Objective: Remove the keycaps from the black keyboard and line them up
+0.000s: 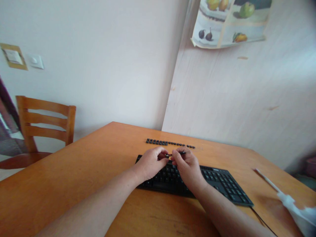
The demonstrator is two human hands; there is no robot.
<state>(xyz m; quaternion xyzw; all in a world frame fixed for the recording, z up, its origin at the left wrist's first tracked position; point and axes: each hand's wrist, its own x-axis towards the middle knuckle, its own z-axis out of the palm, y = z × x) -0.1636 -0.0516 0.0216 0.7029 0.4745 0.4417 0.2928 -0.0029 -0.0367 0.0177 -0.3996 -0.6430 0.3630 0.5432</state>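
Note:
Above the back edge of a black keyboard (pixel 168 177), my two hands meet. My left hand (pixel 154 163) is closed, pinching a small black keycap (pixel 167 156) between thumb and fingers. My right hand (pixel 189 166) is closed round a thin dark brush (pixel 182 152), its brownish tip at the keycap. Thin wire loops (pixel 197 149) show beyond the right hand, seemingly at the brush's other end. Behind the hands, several loose black keycaps (pixel 158 142) stand in rows on the table. My hands and forearms hide part of the keyboard.
The wooden table (pixel 98 161) reaches the wall at the back. A cable (pixel 263 219) runs from the keyboard's right front corner. To the right lie a thin white stick (pixel 266 179) and crumpled white material (pixel 293 207). A wooden chair (pixel 46 121) stands left.

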